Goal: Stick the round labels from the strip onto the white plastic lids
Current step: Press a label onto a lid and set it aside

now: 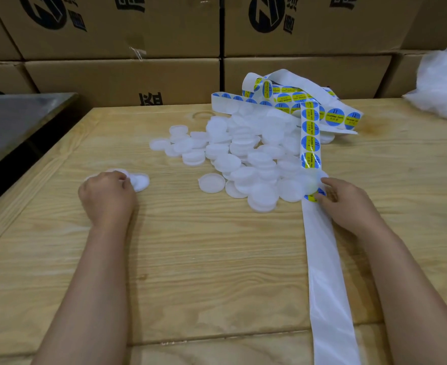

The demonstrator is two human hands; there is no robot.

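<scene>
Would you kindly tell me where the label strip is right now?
Head view, right side of the table: the strip runs from a tangle behind the lid pile, over its right edge, past the right hand to the near edge.

pale wood table (pixel 204 259), stacked cardboard boxes (pixel 122 75) behind, steel surface (pixel 14 122) left

Blue-yellow labels (pixel 310 143), white lids (pixel 243 151)

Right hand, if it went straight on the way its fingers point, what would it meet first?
The right hand points up and left. Its fingertips seem to pinch the round label on the strip; just beyond lies the pile of white lids, though depth is unclear.
</scene>
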